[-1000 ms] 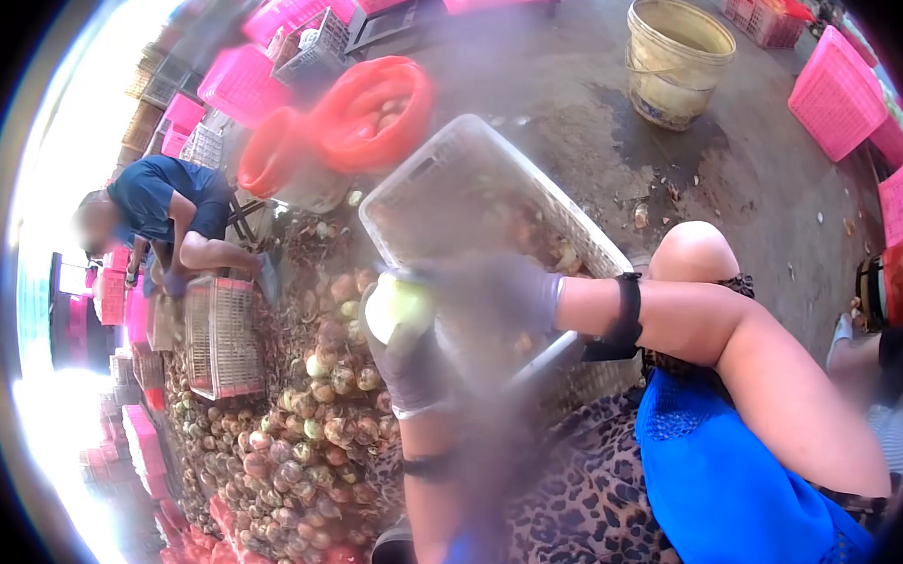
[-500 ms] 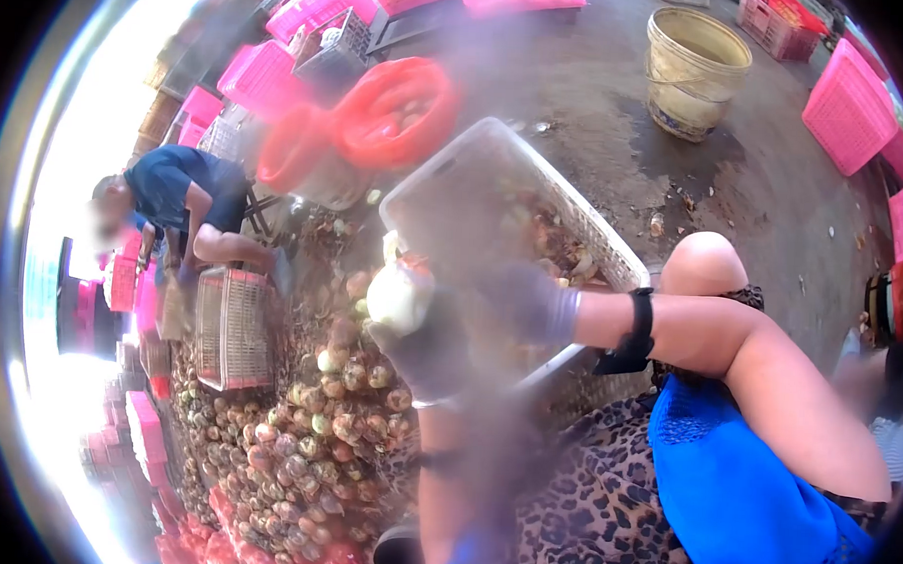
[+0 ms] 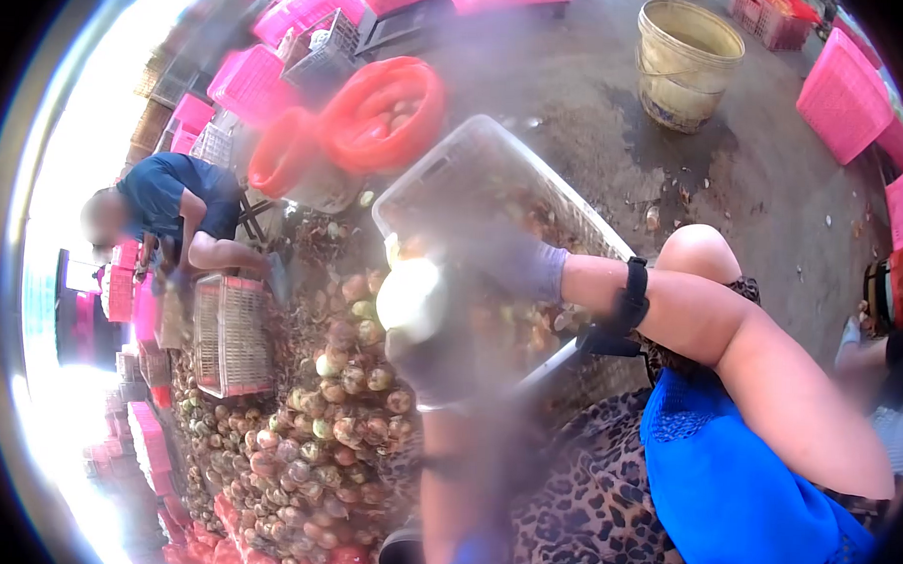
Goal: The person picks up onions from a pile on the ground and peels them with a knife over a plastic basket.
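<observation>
A pale, peeled onion [image 3: 408,298] is held in my left hand [image 3: 431,366], whose gloved fingers wrap round its lower right side. Close by on the right is my right hand [image 3: 517,262], in a greyish glove with a black band on the wrist. A hazy smear covers its fingers, so I cannot tell what they hold. Both hands are over a white plastic crate [image 3: 564,201] with onion skins [image 3: 540,320] inside. To the left of my hands, a large heap of unpeeled onions [image 3: 301,456] covers the floor.
Red mesh bags [image 3: 383,116] stand open beyond the crate, one with onions. A dirty white bucket [image 3: 688,67] is at the back right. Pink crates [image 3: 846,97] line the edges. A co-worker [image 3: 181,198] bends beside a beige basket [image 3: 233,334] on the left.
My right hand has moved up and slightly left, away from me over the crate. The onion stays in my left hand and shows a brighter, rounder side. The whole view has shifted slightly.
</observation>
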Motion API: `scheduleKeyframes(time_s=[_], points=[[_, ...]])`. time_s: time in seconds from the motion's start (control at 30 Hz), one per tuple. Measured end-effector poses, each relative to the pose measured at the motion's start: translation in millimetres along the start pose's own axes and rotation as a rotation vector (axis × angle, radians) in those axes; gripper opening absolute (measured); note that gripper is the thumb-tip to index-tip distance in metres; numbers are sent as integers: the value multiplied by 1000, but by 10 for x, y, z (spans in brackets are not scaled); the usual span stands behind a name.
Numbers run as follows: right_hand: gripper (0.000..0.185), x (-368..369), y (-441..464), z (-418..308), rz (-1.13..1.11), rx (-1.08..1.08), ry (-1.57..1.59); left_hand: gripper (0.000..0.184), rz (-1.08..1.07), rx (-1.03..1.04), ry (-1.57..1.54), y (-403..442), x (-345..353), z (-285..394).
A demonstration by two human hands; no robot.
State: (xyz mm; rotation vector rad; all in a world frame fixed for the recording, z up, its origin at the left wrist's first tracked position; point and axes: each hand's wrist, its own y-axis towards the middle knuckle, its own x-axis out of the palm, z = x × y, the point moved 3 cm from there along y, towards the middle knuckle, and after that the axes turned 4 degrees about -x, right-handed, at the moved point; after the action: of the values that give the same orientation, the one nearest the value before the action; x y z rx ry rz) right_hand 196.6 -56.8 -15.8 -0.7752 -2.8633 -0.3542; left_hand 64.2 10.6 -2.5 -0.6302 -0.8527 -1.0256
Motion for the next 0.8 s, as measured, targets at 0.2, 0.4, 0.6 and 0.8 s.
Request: scheduleKeyframes(time_s=[0.2, 0.4, 0.6, 0.8], points=[[57, 159, -144, 107, -101, -354, -610, 88, 141, 40, 119, -78, 233, 86], [51, 145, -213, 92, -194, -507, -664, 86, 30, -18, 34, -85, 134, 49], [43, -6, -235, 66, -142, 36, -104, 89, 33, -55, 90, -48, -94, -6], [41, -524, -41, 212, 6, -312, -1076, 90, 28, 0, 149, -144, 169, 108]])
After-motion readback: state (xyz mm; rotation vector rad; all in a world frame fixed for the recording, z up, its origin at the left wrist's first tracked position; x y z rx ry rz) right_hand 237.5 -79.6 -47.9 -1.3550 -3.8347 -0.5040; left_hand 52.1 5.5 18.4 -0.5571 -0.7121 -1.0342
